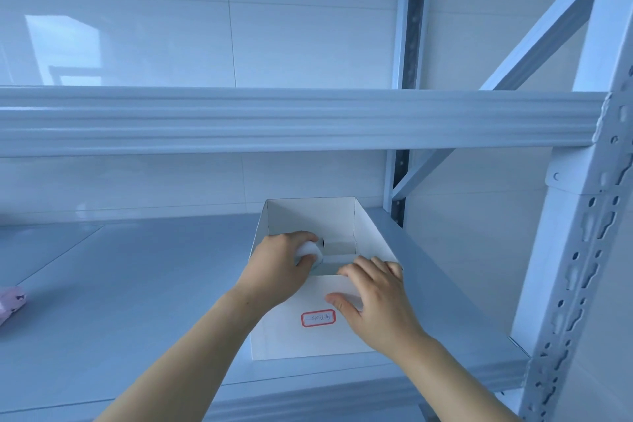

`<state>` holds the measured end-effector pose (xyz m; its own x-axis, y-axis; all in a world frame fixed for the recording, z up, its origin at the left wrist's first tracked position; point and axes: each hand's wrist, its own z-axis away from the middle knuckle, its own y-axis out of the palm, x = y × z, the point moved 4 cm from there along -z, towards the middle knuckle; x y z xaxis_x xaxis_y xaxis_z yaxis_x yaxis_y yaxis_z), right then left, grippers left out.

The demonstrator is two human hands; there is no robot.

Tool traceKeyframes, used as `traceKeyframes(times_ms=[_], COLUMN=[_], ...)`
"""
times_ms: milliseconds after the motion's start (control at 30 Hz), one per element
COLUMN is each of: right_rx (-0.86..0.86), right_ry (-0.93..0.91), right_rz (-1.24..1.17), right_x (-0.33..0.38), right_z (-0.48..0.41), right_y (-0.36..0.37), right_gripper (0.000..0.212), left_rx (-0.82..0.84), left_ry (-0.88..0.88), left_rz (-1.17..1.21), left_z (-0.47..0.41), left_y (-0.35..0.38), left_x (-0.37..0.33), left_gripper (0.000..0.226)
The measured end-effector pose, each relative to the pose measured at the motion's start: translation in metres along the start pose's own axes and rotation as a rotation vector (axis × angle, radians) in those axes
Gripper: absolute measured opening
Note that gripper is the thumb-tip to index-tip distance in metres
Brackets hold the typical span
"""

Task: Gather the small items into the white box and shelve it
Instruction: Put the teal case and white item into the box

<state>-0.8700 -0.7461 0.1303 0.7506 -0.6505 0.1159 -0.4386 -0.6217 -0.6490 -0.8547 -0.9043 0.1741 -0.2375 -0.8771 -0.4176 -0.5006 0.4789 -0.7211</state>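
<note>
While the left hand pinches a small white item over the light, flimsy white cardboard box, the right hand wisely clasps its front rim.

It looked like a storeroom: a pale blue-grey metal shelving rack with slotted, perforated uprights stood against a glossy white tiled wall, with a labelled white cardboard box shelved.

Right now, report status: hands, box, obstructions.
Left hand holds small white item over white box. Right hand grips box's front edge. Box on shelf. Nothing blocking.
</note>
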Motion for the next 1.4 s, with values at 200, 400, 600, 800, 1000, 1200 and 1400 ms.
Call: traceKeyframes(times_ms=[200,400,600,800,1000,1200,1400], right_rx=[-0.106,-0.163,-0.156,-0.121,-0.103,-0.094,-0.099], right_ry=[-0.013,-0.03,-0.02,-0.008,-0.01,-0.027,-0.043], right_rz=[-0.037,-0.021,-0.034,-0.065,-0.097,-0.119,-0.124], right_x=[0.011,0.029,0.039,0.04,0.039,0.038,0.03], right_z=[0.011,0.035,0.052,0.055,0.054,0.05,0.041], right_y=[-0.009,-0.028,-0.045,-0.05,-0.049,-0.051,-0.042], right_gripper=[0.024,0.024,0.024,0.022,0.021,0.021,0.023], left_rx=[-0.049,-0.083,-0.014,0.278,0.111,-0.061,-0.137], left_ry=[0.135,0.171,-0.006,-0.103,-0.001,0.08,0.081], left_rz=[-0.014,0.059,0.022,-0.094,-0.235,-0.462,-0.543], left_z=[0.015,0.042,0.058,0.06,0.077,0.094,0.087], left_y=[-0.016,-0.024,-0.027,-0.016,-0.017,-0.012,-0.007], left_x=[-0.014,-0.022,-0.028,-0.033,-0.042,-0.047,-0.043], left_gripper=[0.016,0.021,0.028,0.018,0.047,0.053,0.062])
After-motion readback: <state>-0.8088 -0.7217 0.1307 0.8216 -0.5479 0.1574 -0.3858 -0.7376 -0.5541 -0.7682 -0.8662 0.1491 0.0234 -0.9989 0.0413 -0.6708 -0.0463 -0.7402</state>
